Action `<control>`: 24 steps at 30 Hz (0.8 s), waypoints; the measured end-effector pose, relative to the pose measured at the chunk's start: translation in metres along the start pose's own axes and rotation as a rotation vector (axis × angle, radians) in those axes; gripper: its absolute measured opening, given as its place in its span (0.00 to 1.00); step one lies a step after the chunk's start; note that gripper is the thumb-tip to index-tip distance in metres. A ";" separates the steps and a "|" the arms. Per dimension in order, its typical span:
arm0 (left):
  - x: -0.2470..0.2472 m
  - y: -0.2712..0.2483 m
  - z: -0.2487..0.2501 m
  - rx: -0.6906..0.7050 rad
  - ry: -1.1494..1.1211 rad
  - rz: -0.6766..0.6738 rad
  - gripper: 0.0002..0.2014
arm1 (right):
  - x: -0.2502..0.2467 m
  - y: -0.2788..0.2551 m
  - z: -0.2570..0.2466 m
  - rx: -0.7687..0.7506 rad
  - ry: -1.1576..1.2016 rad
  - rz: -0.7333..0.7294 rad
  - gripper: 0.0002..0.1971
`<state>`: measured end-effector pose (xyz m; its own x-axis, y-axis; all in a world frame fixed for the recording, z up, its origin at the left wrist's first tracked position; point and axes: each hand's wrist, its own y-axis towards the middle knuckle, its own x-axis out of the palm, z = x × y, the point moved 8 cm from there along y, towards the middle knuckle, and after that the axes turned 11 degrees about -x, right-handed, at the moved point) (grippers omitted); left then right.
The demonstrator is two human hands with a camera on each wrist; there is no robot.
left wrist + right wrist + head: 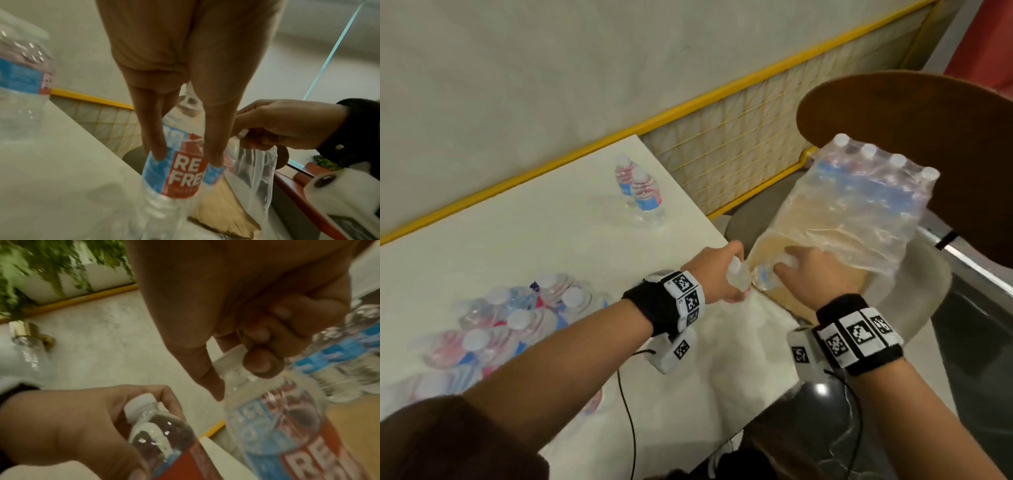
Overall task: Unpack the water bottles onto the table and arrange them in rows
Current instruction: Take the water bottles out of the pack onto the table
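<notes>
My left hand [732,274] grips a small water bottle [739,277] with a red and blue label [180,170] by its body, just off the table's right edge. My right hand [796,265] pinches the white cap [231,356] of a second bottle [277,418] at the torn mouth of the plastic shrink-wrap pack [859,212]. Several capped bottles remain inside the pack at its far end. Two bottles [640,190] stand upright far on the white table [534,233]. A cluster of several bottles [517,318] stands near my left forearm.
The pack lies tilted on a round stool [914,291] right of the table, under a brown chair back [914,130]. A yellow-framed mesh panel [739,144] runs behind the table. Loose clear wrap [257,170] hangs below my right hand. Cables trail from both wrists.
</notes>
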<state>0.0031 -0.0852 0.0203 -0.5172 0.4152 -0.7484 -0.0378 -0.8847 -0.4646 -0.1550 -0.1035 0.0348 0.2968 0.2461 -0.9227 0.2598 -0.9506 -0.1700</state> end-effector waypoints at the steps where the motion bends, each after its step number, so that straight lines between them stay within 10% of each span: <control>1: -0.005 -0.009 -0.006 0.000 0.041 -0.004 0.26 | -0.003 -0.007 -0.019 -0.053 0.012 -0.012 0.18; 11: -0.004 -0.102 -0.097 -0.073 0.457 -0.038 0.20 | 0.094 -0.085 -0.177 -0.534 0.028 -0.455 0.12; 21: -0.014 -0.144 -0.152 -0.059 0.472 -0.104 0.24 | 0.155 -0.099 -0.149 -0.199 0.178 -0.611 0.53; 24: -0.033 -0.145 -0.148 -0.024 0.400 -0.077 0.30 | 0.187 -0.099 -0.153 -0.137 0.519 -0.559 0.52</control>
<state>0.1521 0.0611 0.0419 -0.1402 0.5336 -0.8340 -0.0408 -0.8448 -0.5336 0.0157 0.0660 -0.0682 0.4717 0.7721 -0.4259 0.5993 -0.6351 -0.4874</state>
